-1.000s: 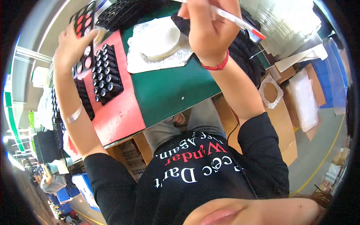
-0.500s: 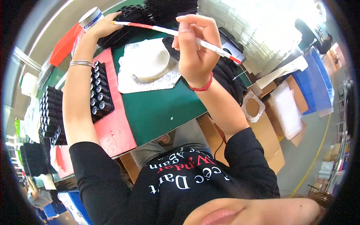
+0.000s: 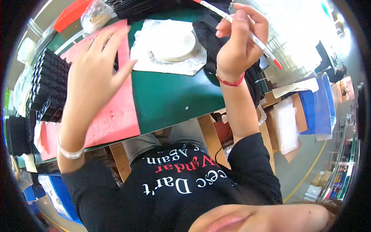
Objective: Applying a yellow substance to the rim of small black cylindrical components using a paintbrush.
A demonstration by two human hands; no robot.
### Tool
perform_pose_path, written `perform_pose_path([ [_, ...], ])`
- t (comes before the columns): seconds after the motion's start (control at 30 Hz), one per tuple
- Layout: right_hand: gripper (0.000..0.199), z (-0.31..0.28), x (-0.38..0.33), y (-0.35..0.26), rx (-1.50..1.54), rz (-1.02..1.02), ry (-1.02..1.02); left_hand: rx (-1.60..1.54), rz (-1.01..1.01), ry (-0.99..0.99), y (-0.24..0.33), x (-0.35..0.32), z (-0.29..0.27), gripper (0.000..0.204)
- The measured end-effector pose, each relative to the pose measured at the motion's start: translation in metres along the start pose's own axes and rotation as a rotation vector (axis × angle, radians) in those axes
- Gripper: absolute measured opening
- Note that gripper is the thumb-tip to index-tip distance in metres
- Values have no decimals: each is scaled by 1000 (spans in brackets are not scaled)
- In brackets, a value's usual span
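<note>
- Right hand (image 3: 237, 46) was raised over the far right of the green desk (image 3: 174, 100), grip clenched on a thin white stick with a red tip (image 3: 247, 33), pinched between thumb and fingers and slanting from far left to near right.
- Red cord (image 3: 230, 82) circled the right wrist.
- Left hand (image 3: 92, 73) was released, fingers spread flat, over a red foam sheet (image 3: 112, 116) lying on the left of the desk; contact with the sheet could not be told.
- Silver bangle (image 3: 69, 152) sat on the left wrist.
- Black tray of small black cylinders (image 3: 48, 89) stood just left of that hand.
- White round disc (image 3: 176, 44) rested on white paper (image 3: 170, 65), between the two hands, farther off.
</note>
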State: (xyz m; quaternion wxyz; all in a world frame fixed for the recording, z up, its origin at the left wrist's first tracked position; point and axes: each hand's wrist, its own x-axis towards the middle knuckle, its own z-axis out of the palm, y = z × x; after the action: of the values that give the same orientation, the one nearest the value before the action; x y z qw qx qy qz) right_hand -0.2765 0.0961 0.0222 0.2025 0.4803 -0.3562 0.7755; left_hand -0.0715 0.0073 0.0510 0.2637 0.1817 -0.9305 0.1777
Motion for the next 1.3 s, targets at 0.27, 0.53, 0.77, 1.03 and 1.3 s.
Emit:
perform_pose_path([
  [0.27, 11, 8, -3, -13, 157, 45, -62, 11, -769, -195, -26, -124, -18, 40],
  [0.53, 16, 9, -7, -7, 28, 162, -111, -177, -756, -201, -41, -113, 9, 28],
  [0.77, 16, 11, -7, -5, 5, 149, -106, -266, -668, -49, -42, -113, 13, 24],
  [1.03, 16, 22, 24, -44, 80, 99, 122, -800, -371, 156, -23, -93, -29, 33],
  [1.3, 18, 32, 25, -17, -186, -99, -310, -1172, -300, -133, -15, -77, 18, 27],
])
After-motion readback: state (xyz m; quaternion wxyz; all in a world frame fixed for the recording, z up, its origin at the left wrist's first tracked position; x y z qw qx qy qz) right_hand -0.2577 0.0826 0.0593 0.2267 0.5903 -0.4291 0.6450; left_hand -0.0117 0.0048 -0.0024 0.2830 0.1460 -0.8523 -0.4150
